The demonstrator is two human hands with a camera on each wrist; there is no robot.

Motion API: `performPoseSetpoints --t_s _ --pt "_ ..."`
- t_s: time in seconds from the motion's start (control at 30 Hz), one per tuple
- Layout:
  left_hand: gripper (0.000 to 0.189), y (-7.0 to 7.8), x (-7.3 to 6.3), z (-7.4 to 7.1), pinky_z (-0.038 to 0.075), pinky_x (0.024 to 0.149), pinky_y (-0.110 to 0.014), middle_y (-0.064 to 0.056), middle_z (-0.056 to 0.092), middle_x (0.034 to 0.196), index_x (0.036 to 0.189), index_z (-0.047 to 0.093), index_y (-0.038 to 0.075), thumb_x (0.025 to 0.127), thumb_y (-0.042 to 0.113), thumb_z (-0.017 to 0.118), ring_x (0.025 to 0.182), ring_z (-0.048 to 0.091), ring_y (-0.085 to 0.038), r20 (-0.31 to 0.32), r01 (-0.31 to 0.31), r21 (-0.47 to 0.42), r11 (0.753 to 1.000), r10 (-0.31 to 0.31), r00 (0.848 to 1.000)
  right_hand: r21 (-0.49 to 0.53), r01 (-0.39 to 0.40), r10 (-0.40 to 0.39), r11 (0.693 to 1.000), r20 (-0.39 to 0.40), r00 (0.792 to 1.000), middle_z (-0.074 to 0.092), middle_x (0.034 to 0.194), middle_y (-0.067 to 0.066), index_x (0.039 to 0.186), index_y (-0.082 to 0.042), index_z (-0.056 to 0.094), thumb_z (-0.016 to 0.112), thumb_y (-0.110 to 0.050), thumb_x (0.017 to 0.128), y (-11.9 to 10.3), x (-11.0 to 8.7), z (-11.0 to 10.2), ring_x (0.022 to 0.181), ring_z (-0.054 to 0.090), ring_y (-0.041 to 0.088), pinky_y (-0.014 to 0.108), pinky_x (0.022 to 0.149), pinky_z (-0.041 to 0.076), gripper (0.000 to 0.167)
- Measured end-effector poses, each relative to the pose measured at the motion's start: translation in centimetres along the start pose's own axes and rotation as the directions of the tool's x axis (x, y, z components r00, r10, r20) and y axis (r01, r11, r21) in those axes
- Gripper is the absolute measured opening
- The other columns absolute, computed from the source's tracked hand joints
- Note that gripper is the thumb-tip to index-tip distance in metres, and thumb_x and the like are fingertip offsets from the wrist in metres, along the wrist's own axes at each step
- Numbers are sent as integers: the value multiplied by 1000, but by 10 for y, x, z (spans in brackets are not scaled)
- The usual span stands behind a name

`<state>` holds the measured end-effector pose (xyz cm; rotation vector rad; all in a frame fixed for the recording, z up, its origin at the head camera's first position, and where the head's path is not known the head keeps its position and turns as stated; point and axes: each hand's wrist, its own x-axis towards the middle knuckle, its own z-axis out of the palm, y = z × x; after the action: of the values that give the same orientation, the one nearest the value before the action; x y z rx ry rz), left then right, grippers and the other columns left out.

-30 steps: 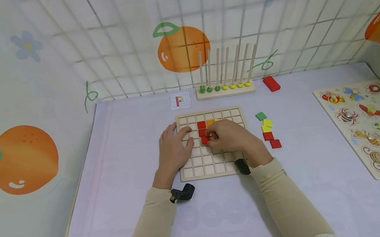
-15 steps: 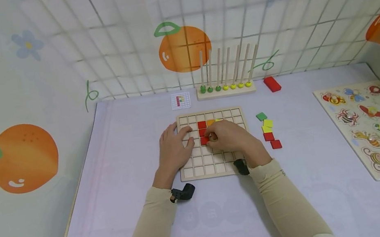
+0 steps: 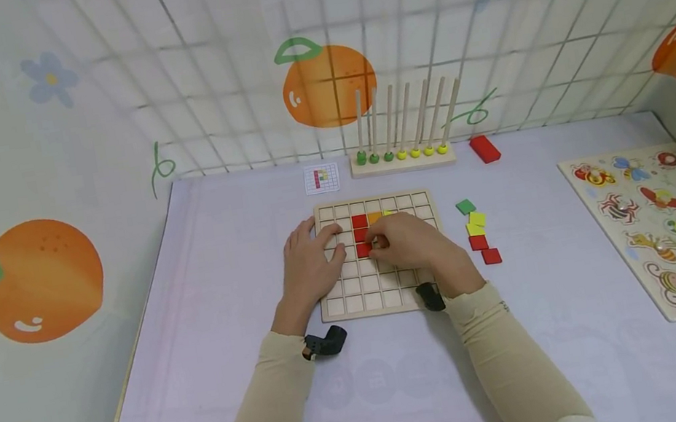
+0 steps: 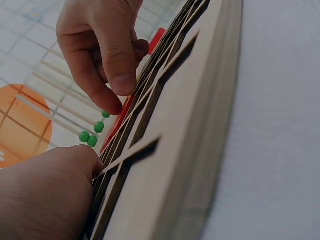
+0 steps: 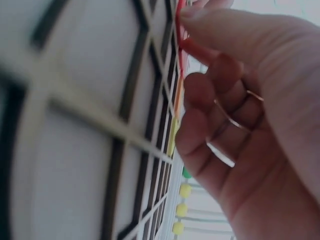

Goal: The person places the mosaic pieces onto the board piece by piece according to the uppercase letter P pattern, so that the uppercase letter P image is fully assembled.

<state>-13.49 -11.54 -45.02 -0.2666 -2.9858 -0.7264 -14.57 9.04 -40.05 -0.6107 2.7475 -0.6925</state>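
In the head view a wooden grid board (image 3: 354, 304) lies flat before me. My left hand (image 3: 309, 263) rests along its left side, fingers spread, thumb and forefinger over the edge cells. My right hand (image 3: 412, 240) is over the board's middle, its thumb and forefinger pinching at a red square tile (image 3: 363, 250) lying in a cell. The right wrist view shows the thumb tip (image 5: 189, 12) against red, with the other fingers curled. Two more red tiles (image 3: 360, 228) sit above it in the same column. Beside the top one are an orange tile (image 3: 375, 217) and a partly hidden yellow tile (image 3: 388, 213).
Right of the board lie loose tiles: a green one (image 3: 466, 207), yellow ones (image 3: 476, 219) and red ones (image 3: 491, 256). Behind stand a pattern card (image 3: 322, 179), a peg rack (image 3: 404, 165) with green and yellow beads, and a red block (image 3: 485, 149). An insect puzzle (image 3: 642, 244) lies far right.
The lowest red tile, slightly askew a second ago, now lies square in its cell beneath the right fingertips. The left hand has stayed in place.
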Motion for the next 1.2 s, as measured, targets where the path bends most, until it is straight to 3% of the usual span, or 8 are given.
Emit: performPoseSetpoints --t_s 0.27,1.0,1.2 --pt "33 2 0 -2 24 125 -56 -16 38 160 132 64 29 101 35 55 151 31 -36 6 9 -7 1000 -9 1000 -14 -16 16 1000 -15 1000 59 72 -2 103 -14 78 73 -22 93 4 -1 0 73 54 16 30 67 42 13" --pt "32 2 -1 -1 24 124 -57 -16 39 158 129 65 28 100 39 59 150 33 -36 -3 -9 -21 1000 9 1000 13 -17 17 1000 -5 1000 57 71 0 106 -12 78 74 -21 93 4 -2 1 73 54 17 29 64 41 16" --pt "33 3 0 -2 23 125 -56 -15 39 159 130 65 27 99 41 60 151 32 -35 7 9 -22 1000 -8 1000 11 14 -14 1000 -15 1000 63 76 -1 105 -12 79 74 -21 93 5 -3 1 77 56 17 29 70 45 15"
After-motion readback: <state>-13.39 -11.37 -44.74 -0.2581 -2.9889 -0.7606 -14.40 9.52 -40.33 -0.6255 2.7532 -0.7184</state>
